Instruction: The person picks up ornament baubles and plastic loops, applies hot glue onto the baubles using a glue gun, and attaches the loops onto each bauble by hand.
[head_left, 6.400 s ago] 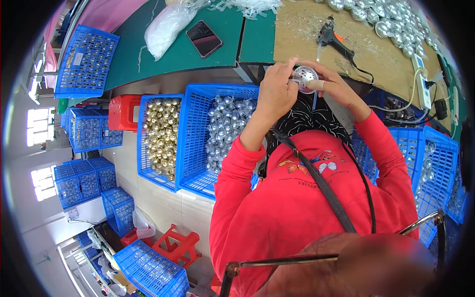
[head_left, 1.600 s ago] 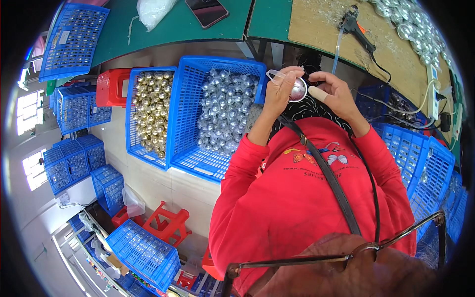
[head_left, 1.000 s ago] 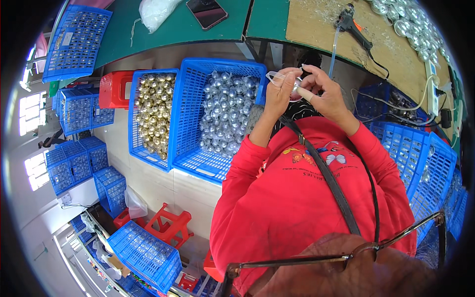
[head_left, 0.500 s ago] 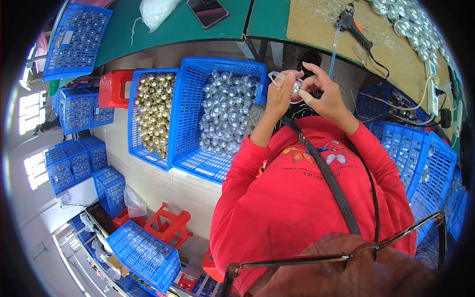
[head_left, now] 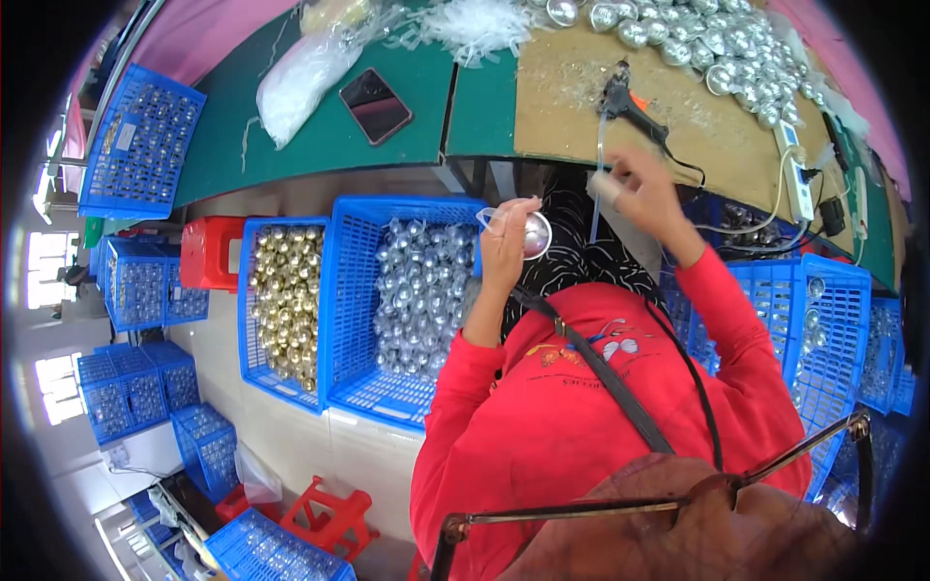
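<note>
My left hand (head_left: 502, 254) is closed around a shiny silver ball (head_left: 536, 235), above my lap. A translucent ribbon loop (head_left: 490, 219) sticks out on the left side of those fingers. Apart from the ball, my right hand (head_left: 647, 201) is raised at the table's front edge, its fingers smeared by motion. A pale covering shows on one of its fingertips. Closest to it is the clear glue stick (head_left: 597, 208) hanging from the back of a black glue gun (head_left: 630, 105), which lies on the brown board.
Left of my lap stand a blue crate (head_left: 354, 392) of silver balls and another blue crate (head_left: 254, 363) of gold ones. On the green table (head_left: 426, 116) lie a phone (head_left: 376, 107), white strips (head_left: 475, 27) and piled silver balls (head_left: 702, 44). A power strip (head_left: 796, 179) is at right.
My right hand has left the ball and moved right, toward the glue stick. The ball stays in my left hand. The view has tilted up, showing more of the table.
</note>
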`<move>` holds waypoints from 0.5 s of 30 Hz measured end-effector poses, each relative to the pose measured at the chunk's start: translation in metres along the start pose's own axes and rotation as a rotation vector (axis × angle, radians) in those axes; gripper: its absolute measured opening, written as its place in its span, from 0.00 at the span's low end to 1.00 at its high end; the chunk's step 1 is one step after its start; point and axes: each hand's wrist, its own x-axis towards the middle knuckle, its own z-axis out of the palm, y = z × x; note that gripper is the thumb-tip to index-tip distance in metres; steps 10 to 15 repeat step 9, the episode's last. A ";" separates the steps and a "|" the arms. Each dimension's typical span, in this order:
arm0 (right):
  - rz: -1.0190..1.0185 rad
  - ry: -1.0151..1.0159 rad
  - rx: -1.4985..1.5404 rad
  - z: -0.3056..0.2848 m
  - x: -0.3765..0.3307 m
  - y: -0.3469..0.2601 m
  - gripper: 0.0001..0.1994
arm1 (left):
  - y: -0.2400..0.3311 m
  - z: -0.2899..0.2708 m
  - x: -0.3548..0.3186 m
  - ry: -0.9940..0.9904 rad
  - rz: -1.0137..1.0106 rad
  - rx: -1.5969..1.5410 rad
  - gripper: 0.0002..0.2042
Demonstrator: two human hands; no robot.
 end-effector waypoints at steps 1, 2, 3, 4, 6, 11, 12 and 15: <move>-0.124 0.196 -0.036 -0.012 0.014 0.011 0.17 | 0.002 -0.001 0.002 0.023 -0.009 -0.022 0.15; -0.096 0.239 -0.134 -0.026 0.030 0.028 0.20 | 0.003 -0.002 0.002 0.040 -0.023 -0.060 0.15; -0.097 0.246 -0.140 -0.035 0.041 0.042 0.20 | 0.004 -0.003 0.003 0.034 -0.018 -0.064 0.15; -0.188 0.326 -0.364 -0.042 0.052 0.053 0.22 | 0.005 -0.003 0.005 0.048 -0.039 -0.089 0.15; -0.281 0.404 -0.592 -0.049 0.068 0.068 0.24 | 0.004 -0.003 0.007 0.064 -0.012 -0.091 0.15; 0.100 -0.099 -0.530 -0.052 0.087 0.077 0.32 | 0.003 -0.002 0.010 0.060 0.003 -0.066 0.15; 0.100 -0.099 -0.530 -0.052 0.087 0.077 0.32 | 0.003 -0.002 0.010 0.060 0.003 -0.066 0.15; 0.100 -0.099 -0.530 -0.052 0.087 0.077 0.32 | 0.003 -0.002 0.010 0.060 0.003 -0.066 0.15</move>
